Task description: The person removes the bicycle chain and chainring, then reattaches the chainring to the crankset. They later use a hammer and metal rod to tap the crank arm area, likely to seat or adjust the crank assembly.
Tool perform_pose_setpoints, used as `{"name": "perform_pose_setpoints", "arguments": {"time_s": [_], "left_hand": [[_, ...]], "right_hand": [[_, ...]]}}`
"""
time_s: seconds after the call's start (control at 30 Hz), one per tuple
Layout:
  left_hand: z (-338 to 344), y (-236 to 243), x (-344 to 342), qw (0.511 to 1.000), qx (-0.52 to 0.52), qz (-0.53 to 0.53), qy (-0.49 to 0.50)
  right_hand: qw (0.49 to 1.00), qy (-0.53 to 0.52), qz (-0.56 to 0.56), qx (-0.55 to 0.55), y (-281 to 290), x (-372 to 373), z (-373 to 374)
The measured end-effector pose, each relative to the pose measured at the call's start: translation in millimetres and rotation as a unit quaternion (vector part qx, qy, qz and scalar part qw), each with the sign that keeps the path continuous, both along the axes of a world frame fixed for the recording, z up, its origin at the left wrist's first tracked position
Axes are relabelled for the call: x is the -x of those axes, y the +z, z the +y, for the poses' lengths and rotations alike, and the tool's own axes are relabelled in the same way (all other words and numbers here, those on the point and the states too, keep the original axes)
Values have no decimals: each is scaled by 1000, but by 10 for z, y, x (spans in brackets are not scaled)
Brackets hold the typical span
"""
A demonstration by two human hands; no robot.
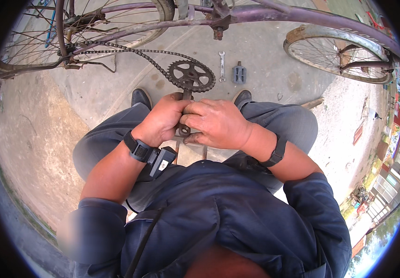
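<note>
Together, your left hand (162, 121) and right hand (219, 123) were clenched around the crank arm (184, 129) over your knees, fingers wrapped tight on the metal, with the toothed chainring (191, 75) sticking up just beyond your knuckles and the chain (135, 52) looped over it. Ahead on the concrete lay a small wrench (221, 66) just beside a grey pedal (239, 73) (both well apart from your hands), below the purple bicycle frame (274, 15).

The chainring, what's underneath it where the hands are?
Below the chainring, the crank arm runs down between the left hand and right hand; fingers cover most of it.
</note>
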State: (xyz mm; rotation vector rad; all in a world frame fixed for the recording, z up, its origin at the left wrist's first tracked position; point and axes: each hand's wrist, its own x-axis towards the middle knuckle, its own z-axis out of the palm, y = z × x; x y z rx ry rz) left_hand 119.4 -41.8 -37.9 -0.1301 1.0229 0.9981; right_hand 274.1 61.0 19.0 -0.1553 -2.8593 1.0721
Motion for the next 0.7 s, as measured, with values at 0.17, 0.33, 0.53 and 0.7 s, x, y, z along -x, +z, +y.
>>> {"name": "perform_pose_setpoints", "arguments": {"time_s": [0.17,0.33,0.53,0.7], "left_hand": [[-66,-22,36,999,9,42,-25],[-114,-23,66,998,7,51,-40],[-165,-49,72,999,4,34,-24],[-204,-56,84,999,-4,34,-26]], "right_hand": [[980,-114,-45,159,51,-58,471],[874,-346,-64,335,-45,-42,952],[864,-362,-74,343,-93,3,1092],[854,-374,-76,353,-89,44,1136]]}}
